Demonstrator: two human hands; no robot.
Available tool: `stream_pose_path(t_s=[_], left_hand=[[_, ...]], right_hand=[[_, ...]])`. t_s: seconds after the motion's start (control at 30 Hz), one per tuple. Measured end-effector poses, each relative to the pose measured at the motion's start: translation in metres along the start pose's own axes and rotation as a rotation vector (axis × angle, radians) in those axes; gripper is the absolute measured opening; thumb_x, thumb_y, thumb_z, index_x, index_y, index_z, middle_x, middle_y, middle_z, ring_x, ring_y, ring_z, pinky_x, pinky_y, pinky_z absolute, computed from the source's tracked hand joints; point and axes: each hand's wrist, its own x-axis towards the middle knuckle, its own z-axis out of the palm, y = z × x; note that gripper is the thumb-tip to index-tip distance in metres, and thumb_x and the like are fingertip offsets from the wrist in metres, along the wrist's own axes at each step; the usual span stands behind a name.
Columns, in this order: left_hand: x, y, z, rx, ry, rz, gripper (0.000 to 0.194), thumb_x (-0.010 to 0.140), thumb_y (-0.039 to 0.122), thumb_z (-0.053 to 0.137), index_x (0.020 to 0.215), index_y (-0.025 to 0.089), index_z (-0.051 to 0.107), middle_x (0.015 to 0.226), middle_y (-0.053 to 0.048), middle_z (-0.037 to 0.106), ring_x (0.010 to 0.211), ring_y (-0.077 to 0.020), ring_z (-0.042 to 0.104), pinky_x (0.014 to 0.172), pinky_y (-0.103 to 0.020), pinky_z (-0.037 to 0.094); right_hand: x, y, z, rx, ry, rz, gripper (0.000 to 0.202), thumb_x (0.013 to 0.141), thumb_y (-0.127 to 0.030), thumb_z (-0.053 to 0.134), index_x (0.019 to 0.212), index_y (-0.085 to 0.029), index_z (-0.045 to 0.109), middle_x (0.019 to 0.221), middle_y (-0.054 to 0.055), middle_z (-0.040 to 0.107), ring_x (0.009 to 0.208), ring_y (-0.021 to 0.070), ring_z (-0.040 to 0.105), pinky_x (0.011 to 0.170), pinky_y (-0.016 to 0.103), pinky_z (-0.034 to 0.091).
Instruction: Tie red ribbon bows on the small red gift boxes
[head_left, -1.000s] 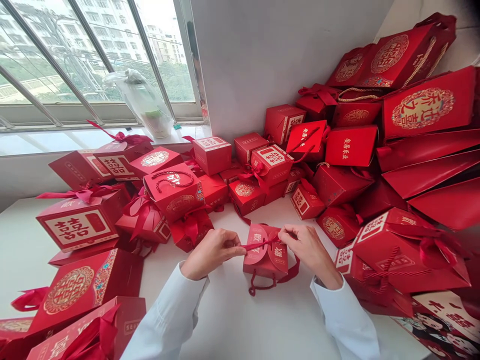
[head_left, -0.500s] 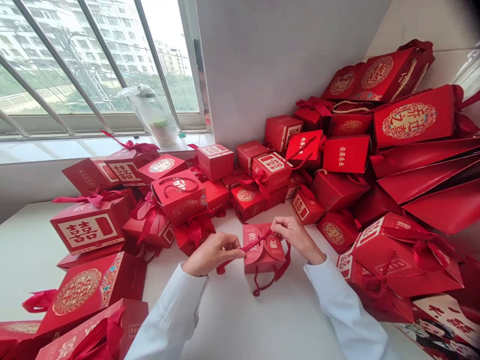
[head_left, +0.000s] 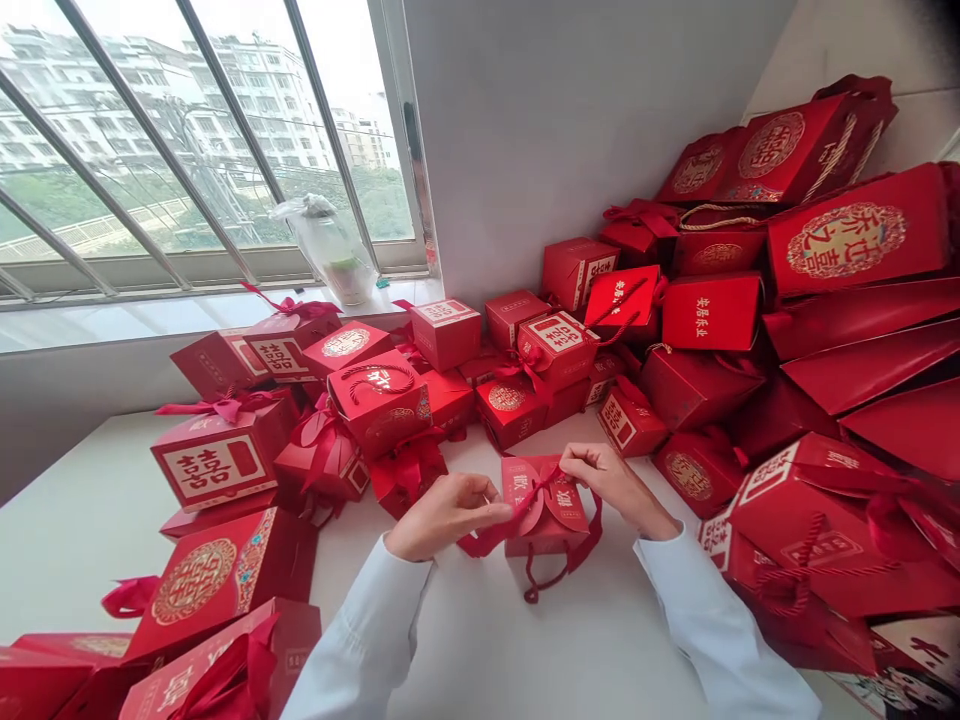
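Note:
A small red gift box [head_left: 559, 515] with pale printed characters stands on the white table between my hands. Across its curved top flaps runs a red ribbon [head_left: 541, 492], crossed near the middle. At the box's left edge, my left hand [head_left: 454, 512] pinches one part of the ribbon between thumb and fingers. My right hand [head_left: 611, 482] grips another part above the box's right top corner. Ribbon tails drop on both sides, and a twisted red cord handle [head_left: 546, 580] hangs down the front. The fingertips partly cover the ribbon ends.
Red gift boxes with bows surround me: a stack at left [head_left: 217, 460], a row behind, and a heap at right [head_left: 825, 520]. Large red bags [head_left: 859, 230] lean at the back right. A plastic-wrapped cup [head_left: 341, 265] stands on the sill by the barred window.
The view has shifted, so everything sits a little further right. My hands still hold the ribbon, and its crossing over the flaps looks drawn together more.

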Motion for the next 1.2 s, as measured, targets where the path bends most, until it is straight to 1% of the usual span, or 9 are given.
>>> stream_pose_path(t_s=[0.17, 0.27, 0.4, 0.53, 0.6, 0.7, 0.8, 0.93, 1.2], left_hand=[[-0.005, 0.011, 0.01, 0.131, 0.034, -0.03, 0.029, 0.074, 0.044, 0.06, 0.068, 0.017, 0.051, 0.055, 0.004, 0.048, 0.053, -0.0093, 0.04, 0.048, -0.02, 0.026], [-0.006, 0.015, 0.013, 0.138, 0.037, -0.024, 0.027, 0.073, 0.04, 0.06, 0.065, 0.018, 0.047, 0.054, 0.004, 0.048, 0.052, -0.0091, 0.04, 0.048, -0.02, 0.027], [-0.006, 0.013, 0.01, 0.11, 0.024, -0.015, 0.023, 0.073, 0.037, 0.06, 0.066, 0.017, 0.049, 0.054, 0.004, 0.048, 0.051, -0.0088, 0.038, 0.046, -0.02, 0.028], [-0.007, 0.009, 0.002, 0.097, 0.048, -0.018, 0.02, 0.073, 0.036, 0.059, 0.077, 0.017, 0.054, 0.055, 0.004, 0.052, 0.051, -0.0094, 0.04, 0.045, -0.019, 0.03], [-0.007, 0.006, -0.001, 0.105, 0.032, -0.025, 0.021, 0.074, 0.038, 0.057, 0.077, 0.016, 0.056, 0.055, 0.004, 0.05, 0.051, -0.0093, 0.039, 0.046, -0.019, 0.03], [-0.006, 0.003, -0.004, 0.133, -0.008, -0.035, 0.025, 0.074, 0.04, 0.057, 0.067, 0.015, 0.056, 0.053, 0.004, 0.043, 0.052, -0.0087, 0.034, 0.046, -0.02, 0.027], [-0.004, 0.0, -0.007, 0.117, -0.045, -0.045, 0.027, 0.073, 0.04, 0.057, 0.064, 0.015, 0.055, 0.056, 0.003, 0.044, 0.054, -0.0089, 0.034, 0.047, -0.02, 0.027], [-0.004, -0.002, -0.009, 0.073, -0.1, -0.048, 0.024, 0.072, 0.037, 0.056, 0.065, 0.015, 0.055, 0.057, 0.003, 0.045, 0.053, -0.0088, 0.035, 0.048, -0.02, 0.027], [-0.001, -0.009, -0.008, -0.014, -0.131, -0.082, 0.023, 0.068, 0.037, 0.06, 0.068, 0.016, 0.054, 0.055, 0.005, 0.044, 0.05, -0.0082, 0.035, 0.047, -0.021, 0.027]], right_hand=[[0.003, 0.002, -0.003, -0.01, -0.034, 0.012, 0.021, 0.077, -0.031, 0.047, 0.06, -0.018, 0.046, 0.058, -0.006, 0.036, 0.057, 0.0105, 0.032, 0.054, 0.023, 0.025], [0.005, 0.002, -0.005, -0.022, -0.05, 0.02, 0.021, 0.077, -0.031, 0.047, 0.06, -0.018, 0.046, 0.057, -0.006, 0.035, 0.056, 0.0102, 0.032, 0.053, 0.023, 0.025], [0.006, 0.0, -0.009, -0.043, -0.087, 0.029, 0.022, 0.076, -0.033, 0.048, 0.06, -0.018, 0.046, 0.056, -0.006, 0.036, 0.056, 0.0104, 0.033, 0.053, 0.023, 0.025], [0.011, -0.003, -0.008, -0.054, -0.098, 0.031, 0.023, 0.076, -0.033, 0.047, 0.059, -0.018, 0.045, 0.055, -0.006, 0.035, 0.054, 0.0097, 0.031, 0.05, 0.023, 0.022], [0.015, -0.004, -0.005, -0.057, -0.092, 0.024, 0.023, 0.075, -0.032, 0.047, 0.058, -0.018, 0.045, 0.055, -0.006, 0.035, 0.054, 0.0096, 0.031, 0.051, 0.023, 0.021], [0.02, -0.006, 0.001, -0.058, -0.08, 0.013, 0.022, 0.075, -0.031, 0.047, 0.058, -0.018, 0.046, 0.055, -0.006, 0.034, 0.054, 0.0097, 0.03, 0.051, 0.023, 0.021], [0.022, -0.007, 0.004, -0.067, -0.064, 0.007, 0.023, 0.076, -0.03, 0.046, 0.057, -0.018, 0.045, 0.055, -0.006, 0.033, 0.053, 0.0096, 0.029, 0.05, 0.023, 0.021], [0.02, -0.009, 0.001, -0.112, -0.058, 0.007, 0.022, 0.075, -0.03, 0.047, 0.057, -0.017, 0.049, 0.054, -0.006, 0.037, 0.053, 0.0096, 0.033, 0.05, 0.023, 0.023], [0.013, -0.019, -0.007, -0.261, -0.031, 0.016, 0.019, 0.071, -0.027, 0.052, 0.055, -0.017, 0.052, 0.05, -0.007, 0.037, 0.052, 0.0096, 0.035, 0.049, 0.022, 0.024]])
